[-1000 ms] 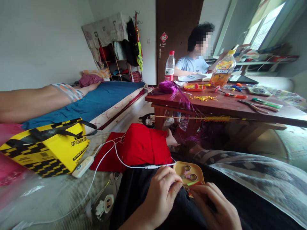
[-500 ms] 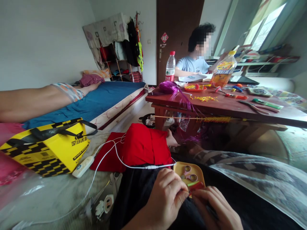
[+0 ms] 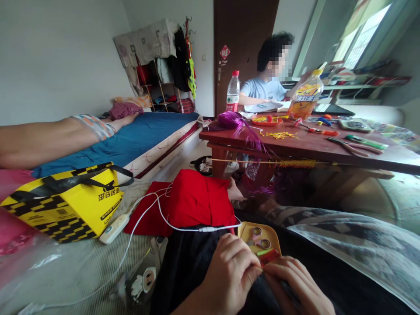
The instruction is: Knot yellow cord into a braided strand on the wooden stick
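Low in the head view, my left hand (image 3: 234,267) is closed, thumb and forefinger pinched together. Close beside it on the right, my right hand (image 3: 292,284) is closed too, its fingertips almost meeting the left ones. Whatever sits between the fingertips is too small and hidden to make out. Just beyond them a yellow tray (image 3: 245,228) rests on the dark cloth over my lap. In it lie small scissors (image 3: 259,239) with pinkish handles and a red and green item (image 3: 269,255), partly covered by my hands.
A red cloth bundle (image 3: 200,199) with a white cable lies ahead. To the left stands a yellow and black bag (image 3: 65,205). The brown table (image 3: 315,146) holds purple strands (image 3: 231,120), pliers (image 3: 348,148) and bottles. One person sits behind it; another person's legs lie on the bed.
Both hands have shifted very slightly right and down, still pinched close together. The tray and the things around it look the same.
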Tool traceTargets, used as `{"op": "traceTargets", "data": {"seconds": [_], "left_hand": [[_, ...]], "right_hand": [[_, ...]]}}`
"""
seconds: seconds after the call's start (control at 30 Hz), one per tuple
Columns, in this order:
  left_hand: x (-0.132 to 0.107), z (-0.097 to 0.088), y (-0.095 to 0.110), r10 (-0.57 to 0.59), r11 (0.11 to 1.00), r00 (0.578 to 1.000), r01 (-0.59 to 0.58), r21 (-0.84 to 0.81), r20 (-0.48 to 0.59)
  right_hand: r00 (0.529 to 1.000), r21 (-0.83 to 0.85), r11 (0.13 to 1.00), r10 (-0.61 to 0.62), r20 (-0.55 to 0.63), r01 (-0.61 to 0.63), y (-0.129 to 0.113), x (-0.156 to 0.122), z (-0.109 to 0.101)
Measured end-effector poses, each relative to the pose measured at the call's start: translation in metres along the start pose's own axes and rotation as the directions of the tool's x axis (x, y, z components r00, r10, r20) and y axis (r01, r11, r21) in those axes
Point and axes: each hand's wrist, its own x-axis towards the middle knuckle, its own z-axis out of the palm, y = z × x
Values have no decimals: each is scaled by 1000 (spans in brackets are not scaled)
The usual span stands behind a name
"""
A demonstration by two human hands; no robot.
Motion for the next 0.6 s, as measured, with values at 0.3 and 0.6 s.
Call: {"op": "traceTargets", "data": {"seconds": [0.3,0.6], "left_hand": [[0,-1,2,-2,1000,1000,2,12,8],[0,-1,1,-2,1000,1000,2,-4,12]], "right_hand": [[990,-126,984,-114,86,125,11,-4,-7],[994,-42,994,-94,60,96,1,4,-4]]}}
